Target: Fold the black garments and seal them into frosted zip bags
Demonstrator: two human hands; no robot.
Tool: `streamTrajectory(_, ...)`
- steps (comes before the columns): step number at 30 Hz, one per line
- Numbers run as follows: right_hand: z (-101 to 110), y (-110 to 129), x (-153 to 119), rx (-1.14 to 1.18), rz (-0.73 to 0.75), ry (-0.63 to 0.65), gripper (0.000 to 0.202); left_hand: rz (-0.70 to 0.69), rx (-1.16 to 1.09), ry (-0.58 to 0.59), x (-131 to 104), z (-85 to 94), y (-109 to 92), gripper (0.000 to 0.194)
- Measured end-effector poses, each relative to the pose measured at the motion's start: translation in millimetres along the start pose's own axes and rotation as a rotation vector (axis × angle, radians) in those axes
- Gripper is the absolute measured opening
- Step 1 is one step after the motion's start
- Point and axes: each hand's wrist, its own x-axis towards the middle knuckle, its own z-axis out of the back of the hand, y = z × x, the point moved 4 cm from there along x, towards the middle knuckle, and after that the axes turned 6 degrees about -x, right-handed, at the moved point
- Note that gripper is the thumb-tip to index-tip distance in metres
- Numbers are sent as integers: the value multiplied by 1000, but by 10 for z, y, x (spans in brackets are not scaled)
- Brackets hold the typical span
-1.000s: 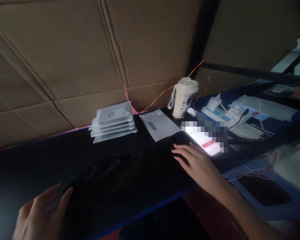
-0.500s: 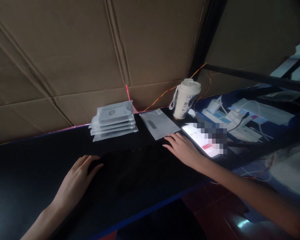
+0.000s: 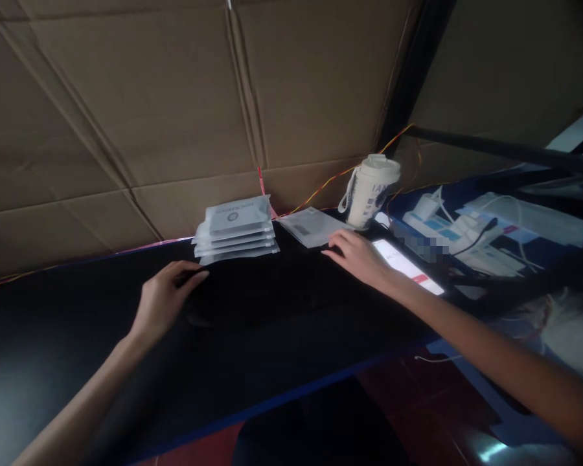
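My left hand is above the dark tabletop, just short of a stack of frosted zip bags. Its thumb and fingers are bent together in a pinch. My right hand is also closed, thumb near the fingers, between a single flat frosted bag and a lit phone. A very dark patch, perhaps black material, lies between both hands. It blends into the black surface, so what the fingers hold cannot be made out.
A white lidded cup with a strap stands behind the phone. Chargers, cables and a power strip lie to the right. A cardboard wall closes off the back, with a red-yellow wire along it. The blue table edge runs in front.
My left hand has moved forward toward the bag stack, its fingers drawn closer together. My right hand has moved slightly forward too. The view has shifted a little to the left.
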Motion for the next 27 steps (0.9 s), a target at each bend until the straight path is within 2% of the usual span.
streamTrajectory(2, 331, -1, -44, 155, -50, -60, 10, 15, -77, 27, -112, 250, -128, 44)
streamTrajectory(3, 497, 20, -98, 216, -65, -58, 11, 3, -79, 87, -203, 356, -184, 42)
streamTrajectory(6, 832, 194, -400, 331, -43, 139, 10, -14, -2, 348, -586, 535, -218, 27)
streamTrajectory(8, 879, 356, -689, 342, -29, 317, 11, -38, 4, 407, -834, 576, -160, 25)
streamTrajectory(11, 807, 602, -1075, 322, 54, 415, 28, -78, -13, 484, -1044, 520, -100, 21)
streamTrajectory(14, 698, 726, -1268, 340, 66, 443, 36, -109, 11, 555, -1009, 404, -239, 21)
streamTrajectory(17, 640, 732, -1278, 373, 6, 502, 38, -148, 1, 544, -823, 209, -564, 28)
streamTrajectory(21, 647, 672, -1189, 383, -46, 559, 34, -334, -4, 560, -590, -295, -935, 34)
streamTrajectory(24, 687, 579, -1130, 379, -96, 612, 28, -437, 83, 512, -462, -679, -971, 47)
streamTrajectory(27, 705, 469, -1011, 459, -135, 702, 32, -470, 168, 514, -399, -934, -878, 63)
